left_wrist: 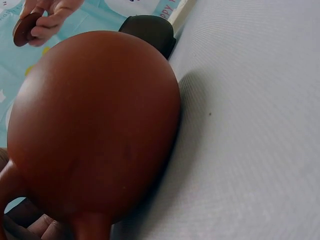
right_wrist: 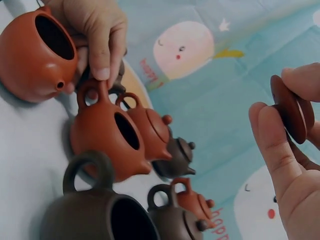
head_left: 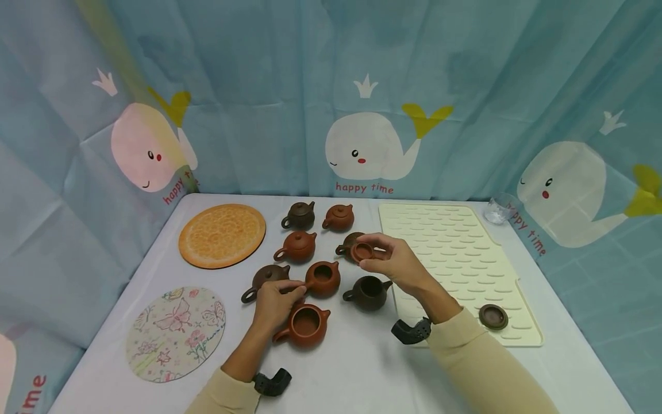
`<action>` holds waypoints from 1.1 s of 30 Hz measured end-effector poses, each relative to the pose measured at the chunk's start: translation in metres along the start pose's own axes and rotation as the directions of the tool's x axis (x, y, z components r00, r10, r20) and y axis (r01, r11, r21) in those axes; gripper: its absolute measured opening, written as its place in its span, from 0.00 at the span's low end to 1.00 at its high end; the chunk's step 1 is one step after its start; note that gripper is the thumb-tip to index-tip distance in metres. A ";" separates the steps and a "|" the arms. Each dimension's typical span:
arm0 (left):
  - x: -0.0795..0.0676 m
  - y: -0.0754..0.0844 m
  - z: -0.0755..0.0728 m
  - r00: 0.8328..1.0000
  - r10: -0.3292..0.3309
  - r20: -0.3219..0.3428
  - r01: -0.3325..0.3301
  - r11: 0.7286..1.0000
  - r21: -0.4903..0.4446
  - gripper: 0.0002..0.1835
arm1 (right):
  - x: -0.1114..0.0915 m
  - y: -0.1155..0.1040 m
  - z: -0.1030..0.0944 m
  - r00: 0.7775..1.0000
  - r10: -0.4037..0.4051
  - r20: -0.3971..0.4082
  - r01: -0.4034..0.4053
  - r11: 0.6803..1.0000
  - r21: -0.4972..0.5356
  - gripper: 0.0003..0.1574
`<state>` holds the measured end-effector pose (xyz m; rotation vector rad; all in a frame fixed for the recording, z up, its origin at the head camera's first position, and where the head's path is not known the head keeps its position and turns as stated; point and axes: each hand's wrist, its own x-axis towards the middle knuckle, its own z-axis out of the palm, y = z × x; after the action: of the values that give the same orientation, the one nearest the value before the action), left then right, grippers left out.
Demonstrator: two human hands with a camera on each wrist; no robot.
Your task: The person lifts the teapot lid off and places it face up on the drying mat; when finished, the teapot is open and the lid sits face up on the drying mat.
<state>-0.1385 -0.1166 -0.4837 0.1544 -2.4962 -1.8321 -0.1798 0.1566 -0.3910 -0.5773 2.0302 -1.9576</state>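
My left hand (head_left: 276, 302) pinches the handle of an open reddish clay teapot (head_left: 327, 287) in the middle of the group; the right wrist view shows thumb and finger on that handle (right_wrist: 102, 89). Raised in front of a lidded brown teapot (head_left: 345, 248), my right hand (head_left: 400, 264) holds a round reddish teapot lid (head_left: 362, 251) between thumb and fingers, its hollow underside toward me in the head view. Nearer me stands another open reddish teapot (head_left: 312, 340), which fills much of the left wrist view. A dark open teapot (head_left: 368, 302) sits below my right hand.
Lidded teapots stand behind: a reddish one (head_left: 298, 247), a dark one (head_left: 301, 216) and another reddish one (head_left: 339, 218). One dark teapot (head_left: 269, 276) is beside my left hand. A cream mat (head_left: 439, 253) bears a dark lid (head_left: 493, 317). Two round mats lie left; a clear cup (head_left: 499, 210) stands back right.
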 end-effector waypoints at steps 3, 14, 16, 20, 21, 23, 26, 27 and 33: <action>0.000 0.000 -0.001 1.000 0.003 -0.001 -0.003 1.000 0.003 0.06 | -0.006 -0.006 -0.005 1.000 -0.008 -0.009 0.008 1.000 -0.026 0.30; -0.001 0.001 0.000 1.000 0.006 -0.001 -0.006 1.000 -0.001 0.06 | -0.032 -0.020 -0.031 0.995 -0.041 -0.087 0.030 0.992 -0.126 0.31; -0.001 0.001 0.000 1.000 0.008 0.000 -0.008 1.000 -0.004 0.06 | -0.036 -0.020 -0.036 0.994 -0.040 -0.099 0.026 0.990 -0.141 0.31; -0.001 0.001 -0.001 1.000 0.012 0.002 -0.012 1.000 0.001 0.07 | -0.044 -0.021 -0.044 0.994 -0.033 -0.104 0.017 0.989 -0.149 0.30; -0.001 0.001 -0.001 1.000 0.011 0.003 -0.011 1.000 0.001 0.07 | -0.046 -0.022 -0.046 0.994 -0.038 -0.104 0.022 0.988 -0.153 0.30; -0.001 0.001 -0.001 1.000 0.009 0.002 -0.009 1.000 0.003 0.07 | -0.050 -0.022 -0.049 0.994 -0.044 -0.103 0.027 0.986 -0.163 0.30; -0.001 0.001 0.000 1.000 0.008 0.002 -0.008 1.000 -0.001 0.06 | -0.056 -0.024 -0.054 0.993 -0.062 -0.103 0.043 0.982 -0.184 0.30; 0.000 0.001 0.000 1.000 0.005 0.002 -0.005 1.000 -0.003 0.06 | -0.058 -0.024 -0.055 0.992 -0.065 -0.109 0.044 0.981 -0.190 0.29; -0.001 0.001 0.000 1.000 -0.001 0.004 0.001 1.000 -0.018 0.06 | -0.070 -0.024 -0.066 0.988 -0.083 -0.131 0.047 0.967 -0.252 0.29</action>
<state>-0.1376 -0.1165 -0.4822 0.1521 -2.4819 -1.8570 -0.1449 0.2465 -0.3698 -0.5800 2.3950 -1.8391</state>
